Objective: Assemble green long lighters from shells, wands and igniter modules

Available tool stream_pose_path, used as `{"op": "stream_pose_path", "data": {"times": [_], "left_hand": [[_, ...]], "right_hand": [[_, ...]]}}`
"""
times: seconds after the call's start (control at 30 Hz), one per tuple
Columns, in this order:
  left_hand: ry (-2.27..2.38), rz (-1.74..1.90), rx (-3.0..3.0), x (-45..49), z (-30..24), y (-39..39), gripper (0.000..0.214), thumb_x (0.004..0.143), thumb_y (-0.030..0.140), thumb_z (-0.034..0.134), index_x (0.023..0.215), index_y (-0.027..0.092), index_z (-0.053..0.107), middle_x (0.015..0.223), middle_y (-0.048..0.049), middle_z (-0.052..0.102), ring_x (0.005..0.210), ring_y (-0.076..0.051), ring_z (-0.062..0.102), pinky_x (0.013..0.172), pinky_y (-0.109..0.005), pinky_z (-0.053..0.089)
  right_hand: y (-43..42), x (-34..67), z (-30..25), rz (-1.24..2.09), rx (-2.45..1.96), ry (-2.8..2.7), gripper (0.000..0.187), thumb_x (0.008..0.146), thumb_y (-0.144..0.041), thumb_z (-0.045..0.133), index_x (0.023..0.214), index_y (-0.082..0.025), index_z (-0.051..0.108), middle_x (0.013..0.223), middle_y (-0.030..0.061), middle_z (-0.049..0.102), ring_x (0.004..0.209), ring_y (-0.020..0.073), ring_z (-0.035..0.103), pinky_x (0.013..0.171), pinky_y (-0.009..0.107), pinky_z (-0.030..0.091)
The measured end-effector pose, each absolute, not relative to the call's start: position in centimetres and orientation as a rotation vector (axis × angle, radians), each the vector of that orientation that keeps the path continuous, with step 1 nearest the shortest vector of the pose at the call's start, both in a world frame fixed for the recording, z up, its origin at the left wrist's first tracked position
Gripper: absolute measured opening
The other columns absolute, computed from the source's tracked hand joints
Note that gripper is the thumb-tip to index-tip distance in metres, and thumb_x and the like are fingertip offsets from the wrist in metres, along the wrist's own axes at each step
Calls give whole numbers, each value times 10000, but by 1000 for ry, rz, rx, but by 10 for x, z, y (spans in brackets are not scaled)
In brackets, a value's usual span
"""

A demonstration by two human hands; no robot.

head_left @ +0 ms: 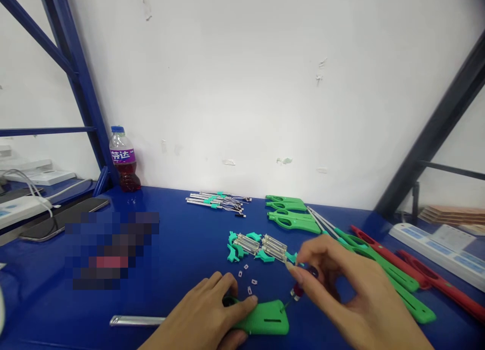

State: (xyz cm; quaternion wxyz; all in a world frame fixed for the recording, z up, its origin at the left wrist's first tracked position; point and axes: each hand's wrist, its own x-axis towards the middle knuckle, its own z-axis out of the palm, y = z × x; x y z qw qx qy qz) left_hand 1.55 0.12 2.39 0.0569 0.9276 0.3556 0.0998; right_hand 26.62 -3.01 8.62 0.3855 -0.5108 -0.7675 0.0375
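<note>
The left hand (212,309) lies low and palm-down, its fingers curled over the near end of a green housing (267,319) and the thumb pressed on top. A metal tube (136,320) juts out on the hand's outer side. The right hand (348,289) arches just beyond the housing, wrist raised, with thumb and forefinger pinched on a small teal piece (301,264). A thin wire with a red tip (296,292) hangs beneath the pinch. White clips (248,282) lie between the hands.
</note>
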Motion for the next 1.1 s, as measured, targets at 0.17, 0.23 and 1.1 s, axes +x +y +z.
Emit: {"op": "stream_pose_path", "data": {"times": [0.17, 0.23, 1.1], "left_hand": [[1079, 219, 2792, 17, 29, 3, 603, 899, 99, 784, 1433, 353, 661, 1222, -73, 708, 1080, -313, 716, 912, -441, 626], [1082, 259, 2796, 16, 28, 3, 586, 894, 117, 800, 1412, 358, 674, 1210, -63, 712, 1065, -306, 717, 911, -430, 625], [938, 434, 2932, 6, 5, 14, 568, 922, 261, 838, 1433, 360, 611, 1199, -26, 696, 1011, -241, 698, 856, -277, 568]], "right_hand": [[-34, 268, 86, 141, -1233, -2052, 256, 1004, -462, 693, 835, -280, 752, 639, -35, 650, 508, 139, 596, 473, 222, 488], [-37, 271, 85, 95, -1238, -2007, 270, 1017, -511, 651, 940, -316, 821, 689, -9, 723, 622, 179, 707, 563, 234, 575], [-34, 269, 90, 276, -1275, -1865, 398, 1011, -583, 609, 830, -321, 847, 625, -8, 742, 581, 189, 726, 575, 248, 595]]}}
